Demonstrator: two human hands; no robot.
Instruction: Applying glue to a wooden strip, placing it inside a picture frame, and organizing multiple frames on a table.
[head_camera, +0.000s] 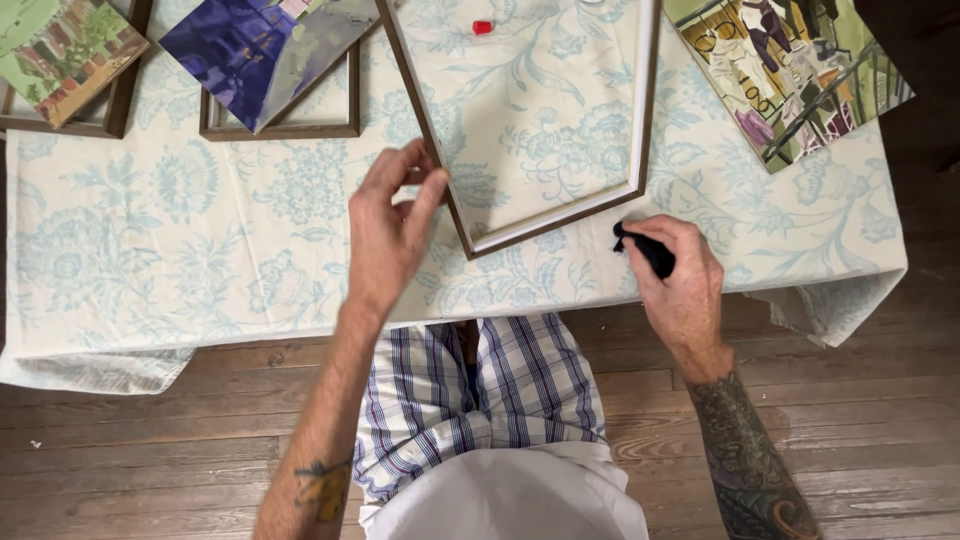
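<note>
Thumb and fingers of the left hand pinch the thin left rail of a large wooden picture frame, dark brown outside with a pale inner lip, lying flat and skewed on the table. The right hand curls closed around a small black tool, its tip poking out beside the frame's lower rail, just off the wood; whether it touches cannot be told.

The frame sits empty, showing the tablecloth through its opening: soft cream fabric printed with pale blue flowers and leaves, draping loose over the near table edge. Its lower corner points toward the person, lying between the two hands, close to the cloth's front edge. Open cloth stretches wide to the left of the left hand.

A small red object lies inside the frame's opening near the top. Farther off, a blue-and-purple painted canvas rests tilted on a smaller dark frame; a green landscape canvas sits at the far left, and a painted street scene lies at the right. Worn plank flooring runs below.
</note>
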